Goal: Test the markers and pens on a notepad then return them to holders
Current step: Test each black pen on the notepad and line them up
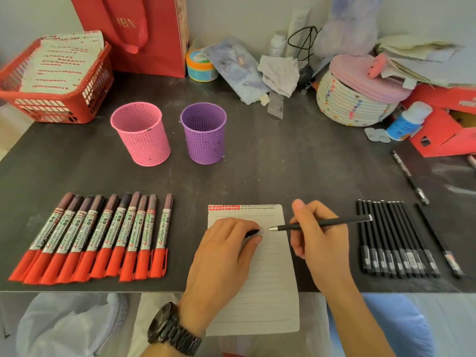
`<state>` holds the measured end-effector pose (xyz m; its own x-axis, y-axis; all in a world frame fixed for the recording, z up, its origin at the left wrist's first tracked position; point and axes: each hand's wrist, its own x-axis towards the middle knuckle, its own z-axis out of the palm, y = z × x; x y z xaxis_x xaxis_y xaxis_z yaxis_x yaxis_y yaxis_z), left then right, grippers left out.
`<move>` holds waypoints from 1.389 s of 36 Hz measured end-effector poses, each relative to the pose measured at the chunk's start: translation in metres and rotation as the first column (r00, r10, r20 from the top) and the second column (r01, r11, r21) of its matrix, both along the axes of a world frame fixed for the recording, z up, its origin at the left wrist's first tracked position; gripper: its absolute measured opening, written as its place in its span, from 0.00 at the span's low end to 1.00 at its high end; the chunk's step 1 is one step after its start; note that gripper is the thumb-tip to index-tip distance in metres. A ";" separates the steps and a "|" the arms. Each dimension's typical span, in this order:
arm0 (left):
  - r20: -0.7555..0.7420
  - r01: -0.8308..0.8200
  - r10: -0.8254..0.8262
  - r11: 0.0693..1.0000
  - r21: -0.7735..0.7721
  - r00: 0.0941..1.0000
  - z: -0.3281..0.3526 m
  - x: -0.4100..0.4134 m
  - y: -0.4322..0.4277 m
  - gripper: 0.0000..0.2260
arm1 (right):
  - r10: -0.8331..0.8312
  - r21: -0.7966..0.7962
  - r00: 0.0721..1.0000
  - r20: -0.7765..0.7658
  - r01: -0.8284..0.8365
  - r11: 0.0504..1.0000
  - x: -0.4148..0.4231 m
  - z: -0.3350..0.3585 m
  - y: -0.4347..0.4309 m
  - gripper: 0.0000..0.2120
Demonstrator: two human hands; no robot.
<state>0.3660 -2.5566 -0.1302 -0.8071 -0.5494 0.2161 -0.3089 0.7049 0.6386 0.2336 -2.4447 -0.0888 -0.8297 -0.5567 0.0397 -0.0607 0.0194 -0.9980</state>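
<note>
A lined notepad (270, 284) lies at the table's front edge, with red and black test marks along its top. My right hand (319, 240) holds a black pen (324, 224) with its bare tip pointing left, just above the paper. My left hand (226, 256) rests on the pad and pinches the pen's black cap (253, 232), a short gap from the tip. Several red-capped markers (103, 235) lie in a row on the left. Several black pens (394, 240) lie in a row on the right. A pink holder (141, 135) and a purple holder (204, 134) stand behind, both looking empty.
A red basket (51, 81) of papers sits at the back left, a red bag (144, 34) behind it. A woven basket (355, 99), a red box (443, 124), a white bottle (407, 122) and a loose pen (410, 177) crowd the back right.
</note>
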 end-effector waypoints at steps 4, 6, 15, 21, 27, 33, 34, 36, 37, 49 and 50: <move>-0.005 0.009 -0.009 1.000 -0.014 1.000 -0.001 0.001 -0.001 0.09 | 0.002 0.045 1.000 -0.016 -0.001 0.999 0.003 -0.001 -0.001 0.17; -0.017 0.019 -0.019 0.999 -0.031 1.000 -0.001 0.001 -0.001 0.09 | 0.031 0.084 0.998 -0.048 -0.027 0.996 0.005 -0.001 -0.002 0.15; -0.224 0.030 -0.021 0.999 0.036 0.974 -0.001 0.002 -0.002 0.07 | -0.046 0.034 0.999 -0.005 0.046 0.998 0.034 -0.008 -0.016 0.09; -0.252 0.011 0.004 0.998 0.058 0.968 -0.003 0.006 -0.004 0.09 | -0.081 0.044 0.995 -0.060 0.084 0.996 0.039 -0.017 -0.023 0.11; -0.060 -0.014 0.019 0.996 0.093 0.998 0.002 -0.002 -0.002 0.16 | -0.034 0.212 0.990 -0.138 0.063 0.975 0.023 -0.019 -0.017 0.22; 0.157 -0.056 0.050 0.998 0.034 0.986 -0.001 -0.002 0.002 0.24 | 0.069 0.631 0.838 -0.541 0.350 0.692 -0.040 0.001 0.024 0.32; 0.159 -0.052 0.050 0.999 0.009 0.986 0.000 -0.002 0.003 0.23 | 0.128 0.704 0.809 -0.574 0.406 0.583 -0.050 0.005 0.031 0.30; 0.157 -0.047 0.050 0.999 -0.021 0.986 0.002 -0.002 0.004 0.22 | 0.222 0.791 0.790 -0.571 0.457 0.408 -0.065 0.010 0.042 0.26; 0.155 -0.045 0.050 0.998 -0.032 0.987 0.002 -0.003 0.004 0.21 | 0.257 0.818 0.793 -0.552 0.458 0.347 -0.069 0.011 0.047 0.24; 0.162 -0.007 0.014 0.999 -0.045 0.987 0.001 -0.001 0.002 0.18 | 0.004 0.774 0.883 -0.470 0.409 0.483 -0.140 0.021 0.080 0.19; 0.162 -0.006 0.013 0.999 -0.041 0.987 0.001 -0.001 0.002 0.18 | -0.052 0.757 0.871 -0.488 0.453 0.471 -0.155 0.021 0.083 0.18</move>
